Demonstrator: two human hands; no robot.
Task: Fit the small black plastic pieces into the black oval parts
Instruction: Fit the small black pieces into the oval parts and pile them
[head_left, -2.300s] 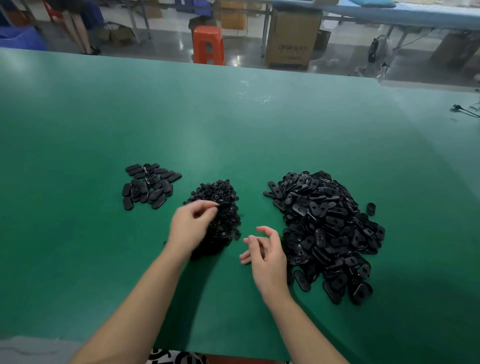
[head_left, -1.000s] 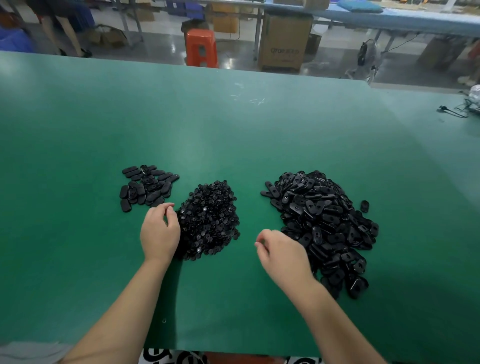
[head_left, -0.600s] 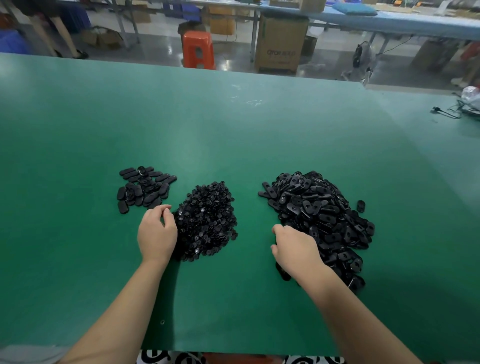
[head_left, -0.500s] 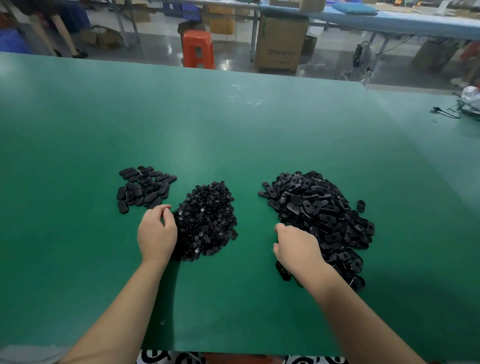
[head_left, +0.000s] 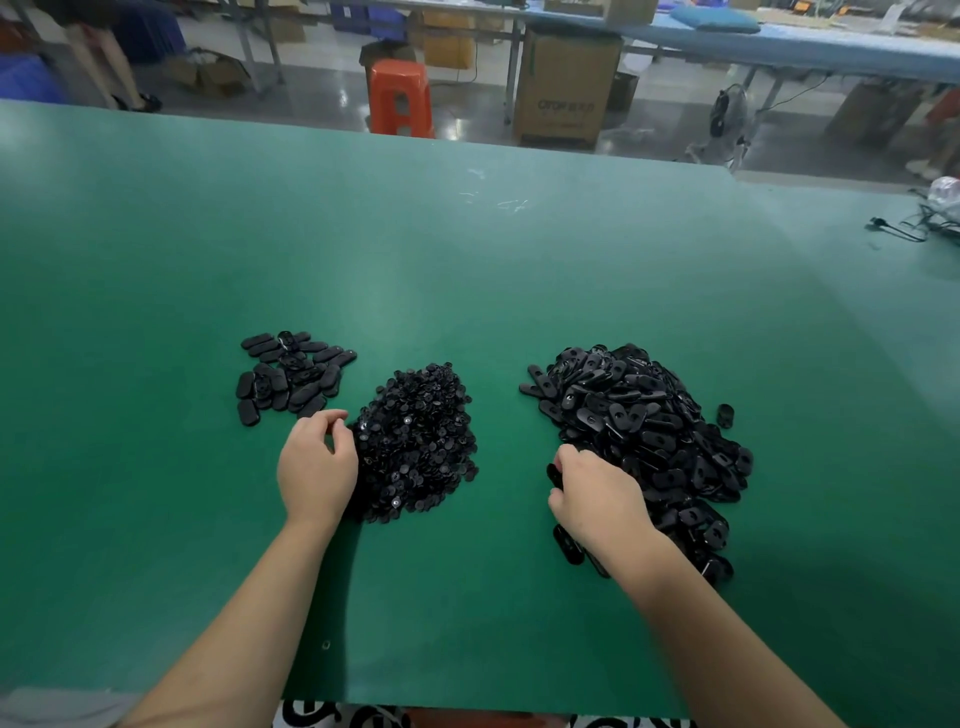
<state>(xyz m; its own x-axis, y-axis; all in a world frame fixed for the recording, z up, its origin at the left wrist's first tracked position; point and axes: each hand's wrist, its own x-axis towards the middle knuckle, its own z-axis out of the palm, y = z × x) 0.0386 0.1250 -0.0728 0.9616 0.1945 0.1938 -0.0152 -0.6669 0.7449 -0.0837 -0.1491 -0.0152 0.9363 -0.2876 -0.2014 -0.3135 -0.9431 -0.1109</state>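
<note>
A heap of small black plastic pieces (head_left: 415, 441) lies at the centre of the green table (head_left: 467, 270). To its right is a larger heap of black oval parts (head_left: 639, 415). My left hand (head_left: 317, 467) rests at the left edge of the small-piece heap. Its thumb and fingertips are pinched together, apparently on a small piece that is mostly hidden. My right hand (head_left: 597, 499) lies on the near left side of the oval heap. Its fingers curl round an oval part (head_left: 555, 475) whose end shows beside the thumb.
A small group of oval parts (head_left: 291, 376) lies flat at the left, and a single oval part (head_left: 725, 415) lies right of the big heap. Cables (head_left: 914, 228) lie at the far right. An orange stool (head_left: 400, 96) and a cardboard box (head_left: 566, 88) stand beyond the far edge.
My right hand moved right onto the oval heap and curled its fingers round a part. My left hand drew back from the top of the small-piece heap to its left edge.
</note>
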